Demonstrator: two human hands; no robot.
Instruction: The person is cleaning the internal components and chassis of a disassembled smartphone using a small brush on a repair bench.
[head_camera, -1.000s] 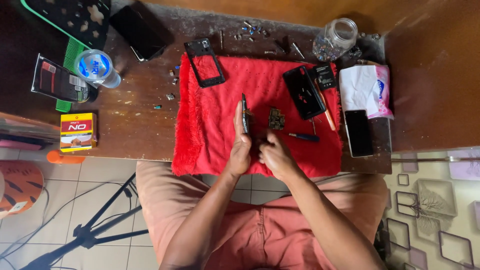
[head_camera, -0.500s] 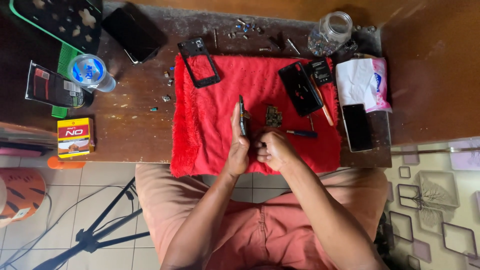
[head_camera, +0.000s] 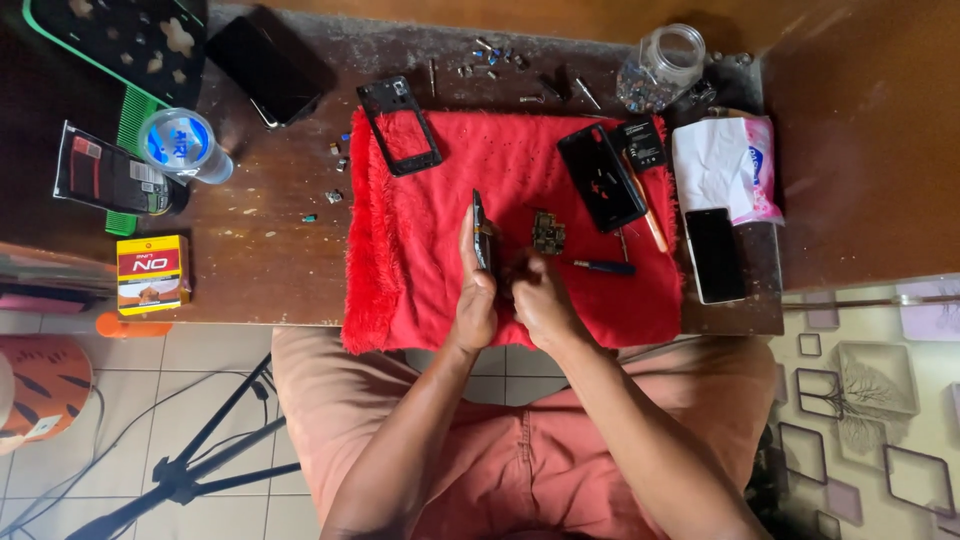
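Both bare forearms rise from the lower edge and converge toward the centre. The left hand (head_camera: 474, 300) stands edge-up, wrist straight, thumb extended upward and fingers curled in a grasp. The right hand (head_camera: 540, 298) lies just beside it, touching it, back facing the camera, fingers bent inward toward the left palm. The fingertips of both hands are partly hidden.

- Towel (head_camera: 430, 240): plain bright red.
- Surface (head_camera: 260, 250): dark brown, scuffed.
- Phone frame (head_camera: 399, 126): black.
- Tissue pack (head_camera: 728, 165): white and pink.
- Small box (head_camera: 152, 274): yellow with a red band.
- Shorts (head_camera: 520, 470): salmon pink.
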